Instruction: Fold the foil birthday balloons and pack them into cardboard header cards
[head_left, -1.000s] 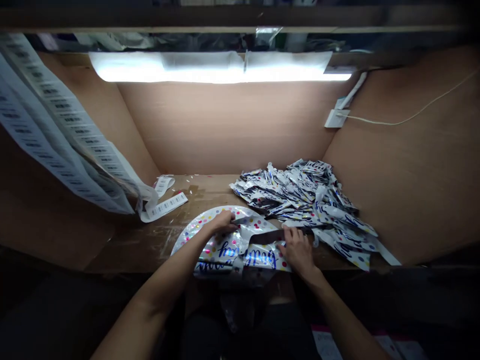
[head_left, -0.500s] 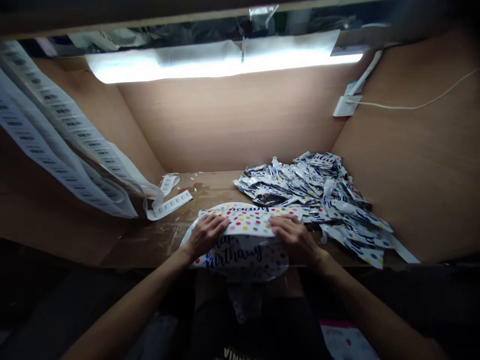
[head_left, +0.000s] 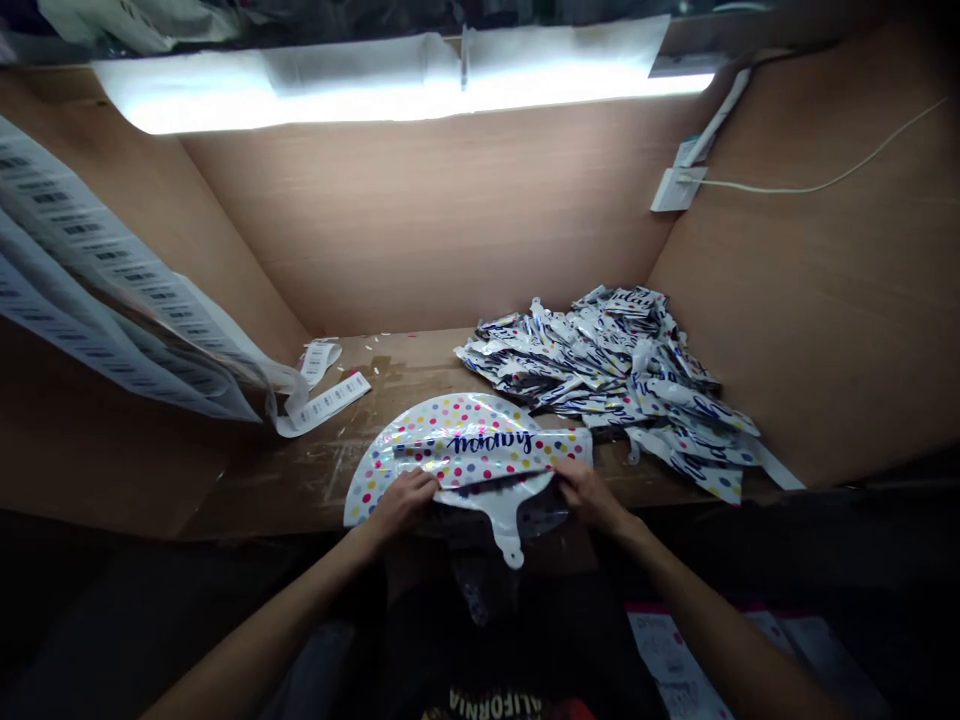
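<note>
Holding dotted foil balloon (head_left: 457, 420), left hand (head_left: 403, 503), right hand (head_left: 592, 495), tab (head_left: 512, 550) now showing

Balloon: the polka-dot foil balloon (head_left: 450, 470) is showing "happy" in dark blue script, upside down from the wearer's view
Shirt: the dark shirt (head_left: 480, 650) is reading "CALIFORNIA" in pale letters, right at the bottom edge of the shot
Barcode strips: the hanging label strips (head_left: 90, 240) are carrying rows of barcodes, but the digits are way too tiny to read
Balloon pile: the balloon pile (head_left: 600, 365) is showing bits of blue script, nothing clear enough to make out
</note>
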